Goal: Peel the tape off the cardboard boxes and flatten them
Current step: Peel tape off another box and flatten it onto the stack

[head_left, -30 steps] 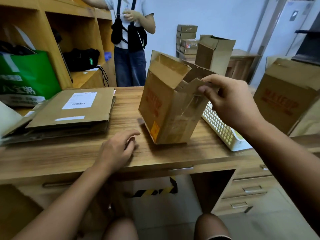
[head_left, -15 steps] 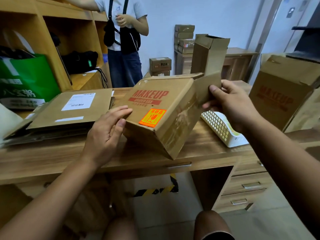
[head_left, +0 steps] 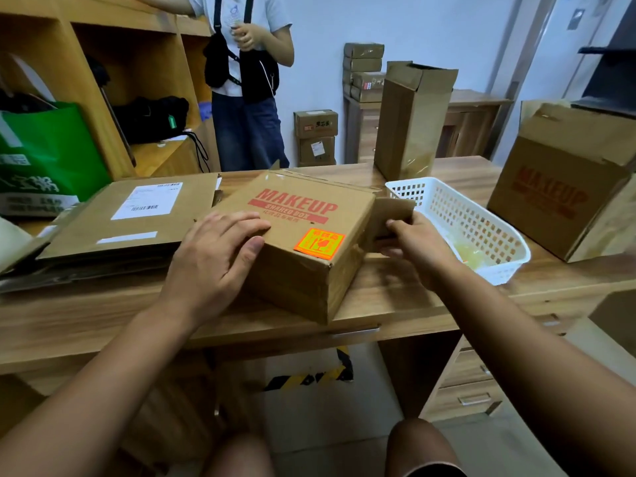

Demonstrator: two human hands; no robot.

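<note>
Right now the MAKEUP box [head_left: 303, 215] sits on the wooden desk [head_left: 378, 297], printed face up, with one corner pointing at the near edge. The left hand [head_left: 213, 259] lies flat over the box's near left corner, fingers spread and nearly straight on the top face and thumb down against the side. It presses rather than grips. Over on the other side, the right hand [head_left: 416, 249] has a cardboard flap [head_left: 392, 215] pinched between thumb and fingers, and that flap sticks out from the box's right end. An orange sticker [head_left: 320, 243] shows on the top face, close to the near corner.

Just beside the right hand sits a white basket [head_left: 447, 208], and past it, well apart, a second MAKEUP carton [head_left: 550, 194]. A tall open box [head_left: 406, 132] stands upright at the back of the desk. On the left lies a stack of flattened cardboard [head_left: 103, 232], with a green bag [head_left: 48, 146] behind it. Across the desk stands a person [head_left: 247, 125].
</note>
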